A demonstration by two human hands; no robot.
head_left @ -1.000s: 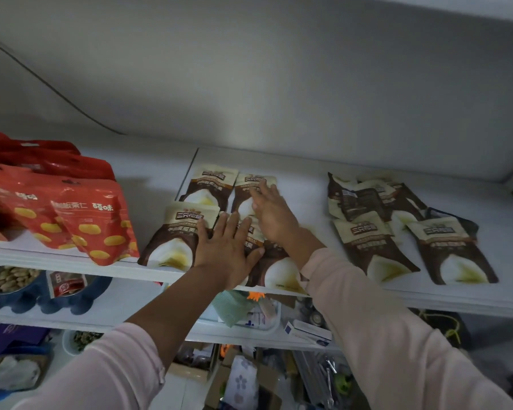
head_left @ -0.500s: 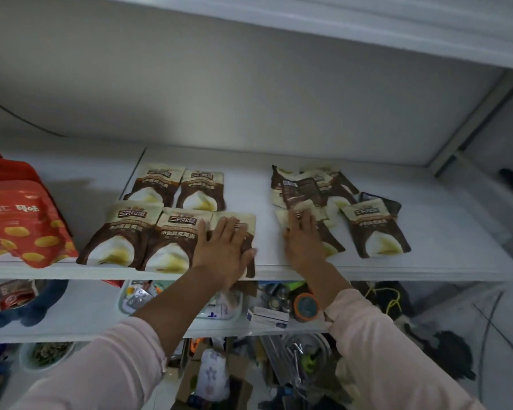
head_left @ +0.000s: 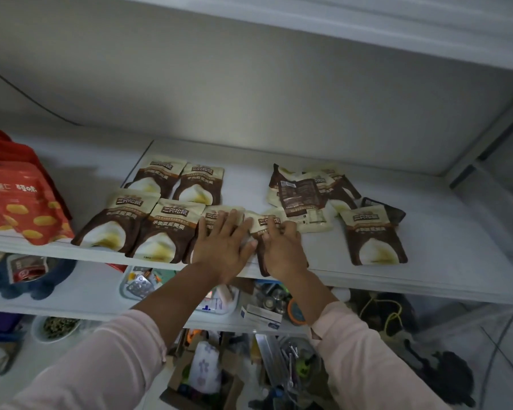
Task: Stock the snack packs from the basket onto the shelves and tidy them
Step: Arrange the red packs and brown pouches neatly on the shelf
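In the head view, the left hand lies flat, fingers straight and spread, on a brown-and-cream foil snack pack, third in the front row on the white shelf. Just beside it, the right hand has its fingers bent over the upper half of a fourth pack. This pack lies at the shelf's front edge and touches the third one's side. Whether the thumb is tucked under it cannot be seen.

To the left, four matching packs sit in two tidy rows. To the right, a loose heap of the same packs overlaps at odd angles, one of them back side up, and a single pack lies near it. Red printed snack bags fill the shelf's left end. The basket is out of view.

These pouches look light, soft and slick, with loose contents that would shift inside. Sliding one under a flat palm should go easily. For lifting, the stiffer sealed top strip or the two side seams look like the surest places to pinch, since the puffy middle would likely crumple
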